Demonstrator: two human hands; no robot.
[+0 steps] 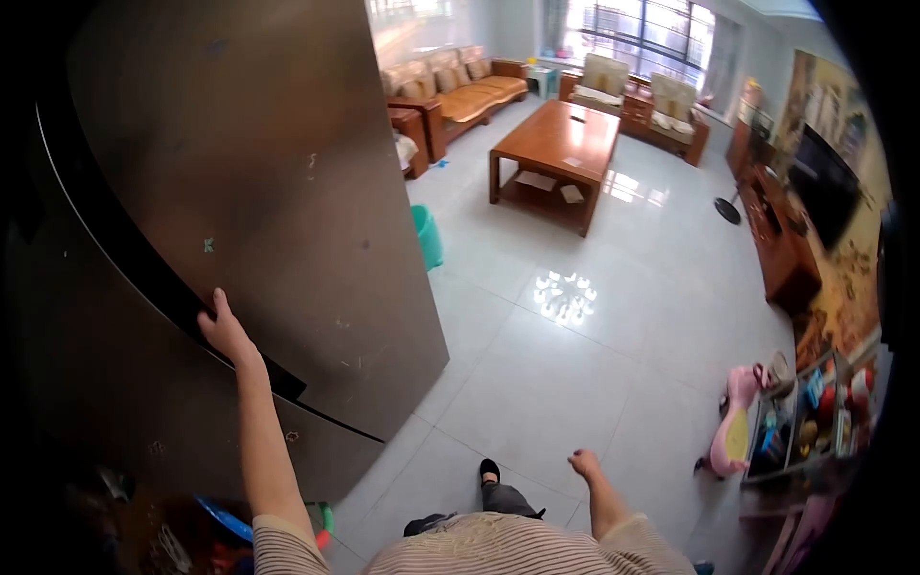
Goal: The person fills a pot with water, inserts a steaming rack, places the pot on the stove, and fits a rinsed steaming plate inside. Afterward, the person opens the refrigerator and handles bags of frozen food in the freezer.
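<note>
A tall brown-grey door panel (pixel 287 192) fills the left of the view, with a few small stickers on it. My left hand (pixel 225 331) is at the dark recessed edge of this panel, its fingers hooked into the groove and the thumb pointing up. Out over the pale tiled floor (pixel 517 383), my right hand (pixel 583 464) hangs low beside my body, its fingers curled in, with nothing visible in it. One black shoe (pixel 490 470) of mine shows below.
A wooden coffee table (pixel 556 134), a sofa (pixel 470 91) and armchairs (pixel 599 81) stand farther off. A green bin (pixel 427 237) is behind the panel. At right are a TV cabinet (pixel 781 240), a pink ride-on toy (pixel 733 422) and a toy shelf (pixel 797 417).
</note>
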